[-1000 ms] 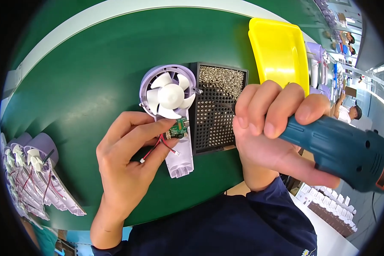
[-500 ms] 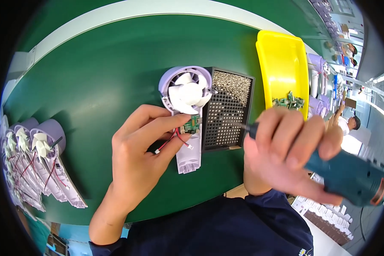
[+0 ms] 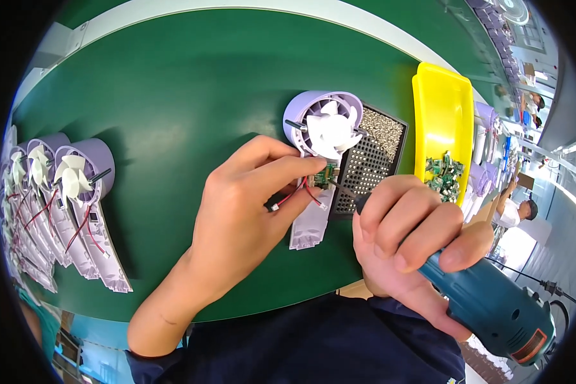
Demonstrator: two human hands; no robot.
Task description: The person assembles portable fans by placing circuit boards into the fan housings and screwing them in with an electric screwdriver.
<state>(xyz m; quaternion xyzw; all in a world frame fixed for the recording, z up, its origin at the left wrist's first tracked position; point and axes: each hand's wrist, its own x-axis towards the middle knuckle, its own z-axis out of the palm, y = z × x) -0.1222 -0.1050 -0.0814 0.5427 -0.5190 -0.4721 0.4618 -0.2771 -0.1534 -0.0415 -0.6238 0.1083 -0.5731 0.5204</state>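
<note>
My left hand (image 3: 243, 192) pinches a small green circuit board (image 3: 324, 177) against the handle of a lilac handheld fan housing (image 3: 310, 227). White fan blades (image 3: 333, 130) sit in the round top of that housing. Thin red and black wires with white plugs hang from the board over my fingers. My right hand (image 3: 416, 237) is wrapped round a teal electric screwdriver (image 3: 493, 301). Its thin bit points left and reaches the board's right edge; whether the tip touches a screw is too small to tell.
A black screw tray (image 3: 371, 160) with many small screws lies right of the fan. Beyond it stands a yellow bin (image 3: 445, 115) with green circuit boards (image 3: 445, 176). Several similar fan housings (image 3: 86, 169) line the left side of the green table (image 3: 173, 96). People work far right.
The screwdriver bit has come from over the screw tray to the circuit board. The view has shifted, so the fan and tray appear farther right. My left hand keeps its pinch.
</note>
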